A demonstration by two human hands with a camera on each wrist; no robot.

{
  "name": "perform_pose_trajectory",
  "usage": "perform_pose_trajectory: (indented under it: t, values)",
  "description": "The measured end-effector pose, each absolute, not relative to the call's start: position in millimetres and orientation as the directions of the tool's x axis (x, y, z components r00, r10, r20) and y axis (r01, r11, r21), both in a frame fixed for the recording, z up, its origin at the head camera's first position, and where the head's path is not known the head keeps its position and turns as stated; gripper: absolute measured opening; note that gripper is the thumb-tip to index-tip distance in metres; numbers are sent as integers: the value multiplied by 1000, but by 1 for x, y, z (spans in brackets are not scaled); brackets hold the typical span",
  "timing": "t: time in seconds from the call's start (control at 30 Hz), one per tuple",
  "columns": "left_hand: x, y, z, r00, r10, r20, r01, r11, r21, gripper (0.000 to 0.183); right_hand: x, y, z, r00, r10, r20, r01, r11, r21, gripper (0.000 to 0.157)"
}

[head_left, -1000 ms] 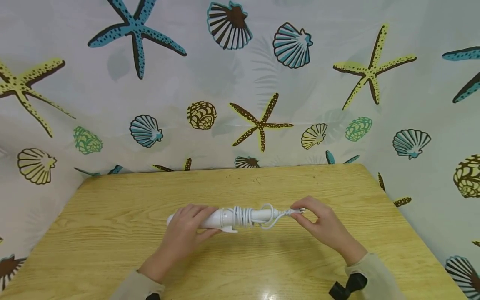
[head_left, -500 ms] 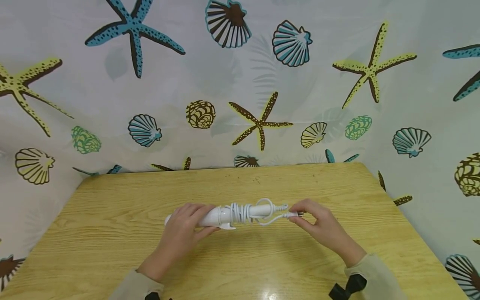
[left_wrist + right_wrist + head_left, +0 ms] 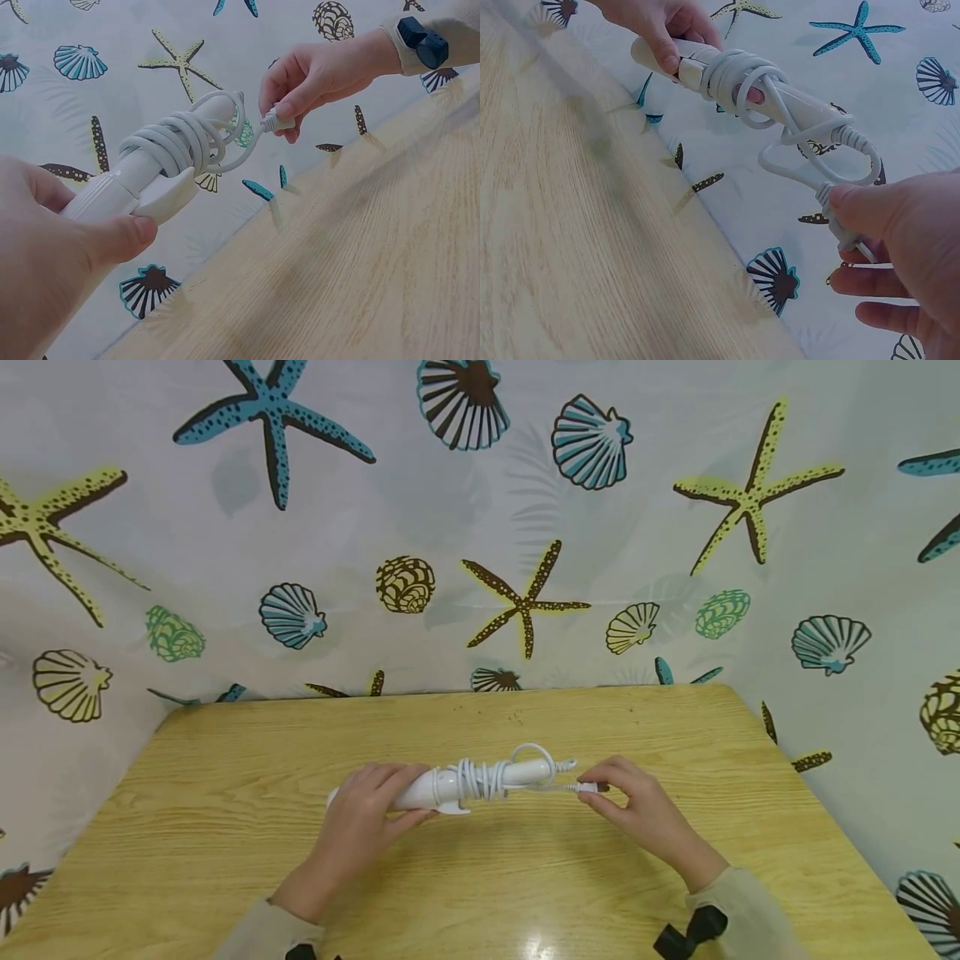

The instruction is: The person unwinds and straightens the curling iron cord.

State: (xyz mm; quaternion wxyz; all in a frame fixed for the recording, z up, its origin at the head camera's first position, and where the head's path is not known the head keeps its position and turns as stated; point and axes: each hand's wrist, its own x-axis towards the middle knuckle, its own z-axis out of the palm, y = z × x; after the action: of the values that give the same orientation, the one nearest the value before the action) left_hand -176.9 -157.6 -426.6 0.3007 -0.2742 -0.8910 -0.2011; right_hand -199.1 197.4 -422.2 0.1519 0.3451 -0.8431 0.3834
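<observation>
A white curling iron (image 3: 432,788), its cord (image 3: 480,779) wound in several turns round the handle, is held over the table. My left hand (image 3: 366,810) grips it at the end away from the cord, fingers over the top and thumb below. A small lever (image 3: 166,196) sticks out beside the thumb in the left wrist view. Off the handle's other end, my right hand (image 3: 643,806) pinches the plug (image 3: 588,787) between thumb and fingers. In the right wrist view, a loose loop of cord (image 3: 769,161) runs between handle and plug, and the metal prongs (image 3: 865,251) show past the fingers.
Below both hands lies a wood-grain table (image 3: 480,877). A pale cloth (image 3: 337,527) printed with starfish and shells hangs behind its far edge and along the sides. A black device (image 3: 690,933) is strapped on the right wrist over the sleeve.
The right hand has drawn the plug away from the handle's end, so the short cord stretch is straighter. The curling iron's cord end has tipped slightly upward. The left hand keeps its grip.
</observation>
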Motion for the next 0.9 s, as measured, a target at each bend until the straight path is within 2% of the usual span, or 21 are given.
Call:
perform_pose_trajectory:
  t: [0.23,0.57,0.9]
  values:
    - [-176,-158,-428,-658,389,645,632,750,193,55,-199,196,-422,-727,-441,526,-685,516,-515,17]
    - [-175,-157,-427,-618,415,668,677,714,182,55,-200,197,-422,-648,-442,620,-751,509,-421,26]
    - [-171,-155,-427,-603,432,670,695,698,176,58,-199,198,-419,-685,-394,614,-701,585,-407,23]
